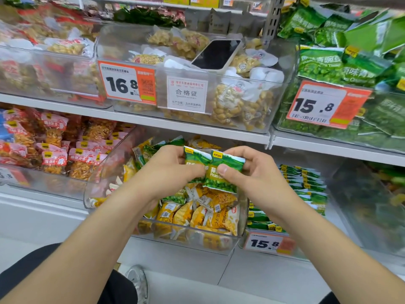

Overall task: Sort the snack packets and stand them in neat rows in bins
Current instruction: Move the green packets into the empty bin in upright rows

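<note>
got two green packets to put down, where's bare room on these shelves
The lower far-right bin, beside the green rows, looks mostly bare. Crowded: the middle bin under the held green packets, heaped with yellow packets, and the upper bins.

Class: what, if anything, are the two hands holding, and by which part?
Two green pea packets. The left hand grips one by its left side; the right hand pinches the other by its right side, thumb on its front.

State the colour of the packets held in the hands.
The packets are green, white along the top; head view.
</note>
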Available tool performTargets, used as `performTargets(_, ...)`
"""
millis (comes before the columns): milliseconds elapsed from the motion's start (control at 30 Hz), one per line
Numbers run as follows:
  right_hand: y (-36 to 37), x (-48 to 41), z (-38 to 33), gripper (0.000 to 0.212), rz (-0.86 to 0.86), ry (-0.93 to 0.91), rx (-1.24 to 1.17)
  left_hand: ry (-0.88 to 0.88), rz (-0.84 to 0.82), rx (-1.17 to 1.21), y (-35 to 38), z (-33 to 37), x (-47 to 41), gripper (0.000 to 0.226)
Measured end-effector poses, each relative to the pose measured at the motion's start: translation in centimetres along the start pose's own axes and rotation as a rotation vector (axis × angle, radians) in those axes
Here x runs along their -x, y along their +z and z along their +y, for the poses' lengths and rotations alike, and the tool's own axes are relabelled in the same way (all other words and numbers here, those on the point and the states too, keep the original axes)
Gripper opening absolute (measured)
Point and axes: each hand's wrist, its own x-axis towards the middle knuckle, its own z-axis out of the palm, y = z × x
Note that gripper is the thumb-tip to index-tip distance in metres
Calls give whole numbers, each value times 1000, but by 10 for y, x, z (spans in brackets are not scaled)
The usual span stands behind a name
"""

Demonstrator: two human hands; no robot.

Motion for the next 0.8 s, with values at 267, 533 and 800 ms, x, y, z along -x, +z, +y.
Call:
performTargets(267,1,2,7,35,-31,-20,-10,-24,-99,151,17,18,12,20)
performTargets(533,-13,7,2,43,-100,-72,101,186,-47,-168,35,7,20,79)
performTargets(800,-49,21,-8,35,-125,-78,210,312,54,-81,55,11,11,58)
